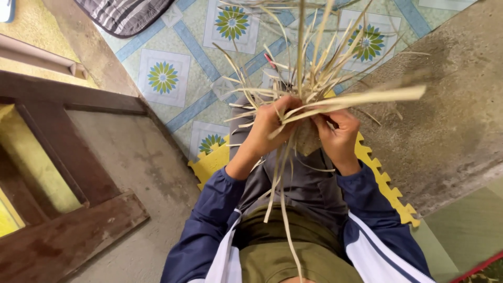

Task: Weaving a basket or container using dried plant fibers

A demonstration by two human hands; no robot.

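A bundle of pale dried leaf strips (pixel 309 78) fans upward and outward from between both hands, with some strips trailing down over my lap. My left hand (pixel 270 126) grips the bundle from the left at its gathered base. My right hand (pixel 339 135) holds the right side and pinches one broad flat strip (pixel 377 97) that juts out to the right. Both arms wear dark blue sleeves with white panels. The woven part at the base is mostly hidden behind the hands.
I sit on a yellow foam puzzle mat (pixel 390 188) over a bare concrete floor (pixel 450 105). Patterned blue-and-green floor tiles (pixel 162 77) lie ahead. A dark wooden frame (pixel 68 173) stands at the left, and a striped mat (pixel 123 14) at the top.
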